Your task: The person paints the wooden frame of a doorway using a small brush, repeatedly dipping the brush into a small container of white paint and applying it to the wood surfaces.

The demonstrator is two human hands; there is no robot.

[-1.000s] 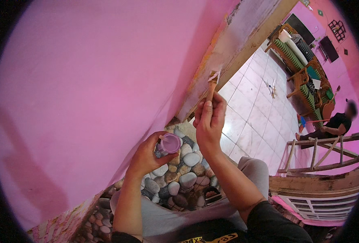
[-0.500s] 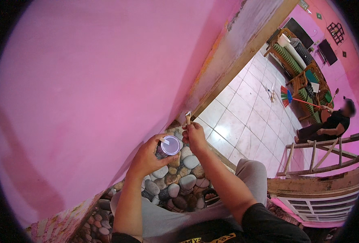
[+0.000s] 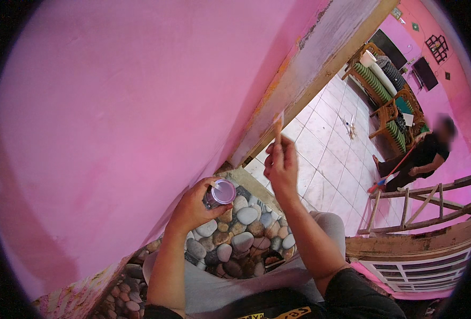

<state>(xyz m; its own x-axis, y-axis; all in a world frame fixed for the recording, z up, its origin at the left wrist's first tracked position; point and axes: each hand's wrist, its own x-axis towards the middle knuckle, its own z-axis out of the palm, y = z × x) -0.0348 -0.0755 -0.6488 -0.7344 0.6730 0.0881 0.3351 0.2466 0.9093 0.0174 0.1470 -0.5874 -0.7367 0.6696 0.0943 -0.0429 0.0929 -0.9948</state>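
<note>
Brush (image 3: 278,126) moved up along the door frame (image 3: 335,59), our right grip (image 3: 283,166) pinching it, left (image 3: 193,206) holding the cup (image 3: 225,192); overloaded bristles, we judge, might drip below the frame.

I was in a home. Noted to my right: green-striped seats (image 3: 373,84) of living-room kind, a dark wall-mounted screen (image 3: 424,73), pale floor tiles (image 3: 320,125), pink walls (image 3: 449,98).

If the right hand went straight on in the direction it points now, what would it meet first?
Most likely the door frame: the right hand points along the brush it holds, whose tip overlaps that door frame in the picture. Depth is unclear, so contact cannot be confirmed.
</note>
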